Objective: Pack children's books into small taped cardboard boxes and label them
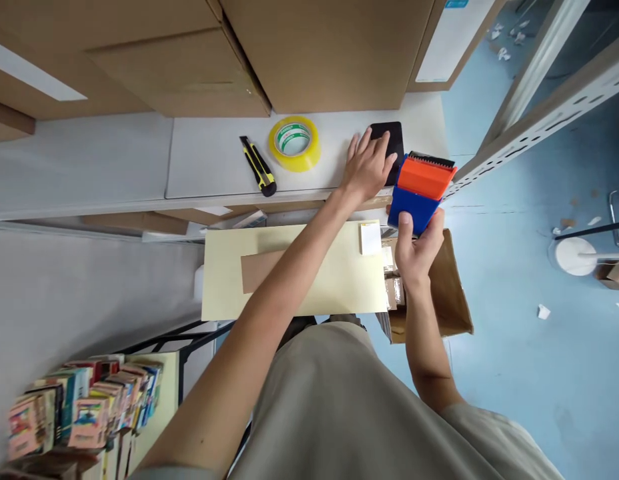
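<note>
"Right hand [418, 247]?"
"One — grasping a blue-and-orange tape dispenser [423, 185], near the front edge of the shelf [209, 153]."
"Left hand [365, 165]?"
"One — unclenched, spread over a flat black item [396, 139] beside the yellow tape roll [305, 162]."

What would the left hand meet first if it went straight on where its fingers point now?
Past the flat black object beneath its fingers, the left hand would probably first meet the large cardboard box standing behind it, though depth is hard to judge from this one view.
</note>
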Demonstrator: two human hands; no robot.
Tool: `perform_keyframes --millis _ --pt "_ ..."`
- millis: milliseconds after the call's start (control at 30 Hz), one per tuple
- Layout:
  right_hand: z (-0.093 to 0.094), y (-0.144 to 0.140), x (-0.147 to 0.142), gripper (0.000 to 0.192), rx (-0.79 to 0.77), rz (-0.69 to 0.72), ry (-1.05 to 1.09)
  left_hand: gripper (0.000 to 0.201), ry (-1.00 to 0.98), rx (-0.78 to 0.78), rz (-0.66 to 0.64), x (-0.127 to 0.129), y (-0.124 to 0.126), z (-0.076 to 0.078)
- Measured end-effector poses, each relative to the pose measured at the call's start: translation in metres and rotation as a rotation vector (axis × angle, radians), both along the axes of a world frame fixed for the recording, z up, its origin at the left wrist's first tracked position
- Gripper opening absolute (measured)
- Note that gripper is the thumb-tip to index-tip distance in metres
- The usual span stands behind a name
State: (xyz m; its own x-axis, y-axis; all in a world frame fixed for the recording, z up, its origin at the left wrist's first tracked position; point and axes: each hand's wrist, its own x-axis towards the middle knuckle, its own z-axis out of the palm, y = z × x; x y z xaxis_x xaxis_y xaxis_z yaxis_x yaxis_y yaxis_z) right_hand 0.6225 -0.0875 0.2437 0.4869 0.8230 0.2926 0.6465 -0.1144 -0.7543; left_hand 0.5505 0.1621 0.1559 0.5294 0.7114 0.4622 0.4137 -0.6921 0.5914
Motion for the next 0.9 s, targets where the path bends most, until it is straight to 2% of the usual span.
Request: perform_keyframes --millis 67,133,200,267,333,433,500,533,600,700,800,900 --pt "0.000 -0.006 0.003 0.064 0.003 -0.015 0.054 0.073 -0.028 0.002 0.022 -0.005 -0.008 0.012" --pt "-0.004 -0.016 0.003 0.062 -0.001 -0.011 0.117 0.066 -0.085 0.022 0.053 -0.025 -0.037 0.031" --pt "-0.013 -0.027 -0.001 0.059 -0.013 0.026 0.204 0.057 -0.103 -0.006 0.115 -0.060 -0.084 0.048" --pt "-0.027 -0.040 -0.011 0.057 -0.036 0.111 0.321 0.051 -0.105 -0.091 0.201 -0.105 -0.142 0.050" --pt "-0.044 -0.052 -0.027 0.053 -0.085 0.238 0.477 0.046 -0.082 -0.261 0.322 -0.154 -0.202 0.033" --pt "-0.073 -0.069 -0.058 0.047 -0.249 0.427 0.713 0.044 -0.075 -0.500 0.530 -0.219 -0.278 -0.007" --pt "-0.094 -0.082 -0.077 0.050 -0.378 0.531 0.729 0.045 -0.098 -0.621 0.634 -0.252 -0.316 -0.023" --pt "-0.104 -0.088 -0.085 0.053 -0.428 0.584 0.668 0.045 -0.122 -0.652 0.663 -0.264 -0.330 -0.024" --pt "-0.122 -0.102 -0.098 0.059 -0.476 0.707 0.458 0.046 -0.183 -0.671 0.665 -0.283 -0.348 -0.016" --pt "-0.140 -0.120 -0.110 0.066 -0.418 0.877 0.160 0.046 -0.234 -0.686 0.534 -0.305 -0.355 0.011" --pt "-0.146 -0.131 -0.122 0.068 -0.333 0.989 -0.019 0.044 -0.205 -0.730 0.377 -0.328 -0.357 0.033" --pt "-0.145 -0.142 -0.136 0.062 -0.307 1.057 -0.134 0.038 -0.182 -0.739 0.299 -0.355 -0.367 0.040"
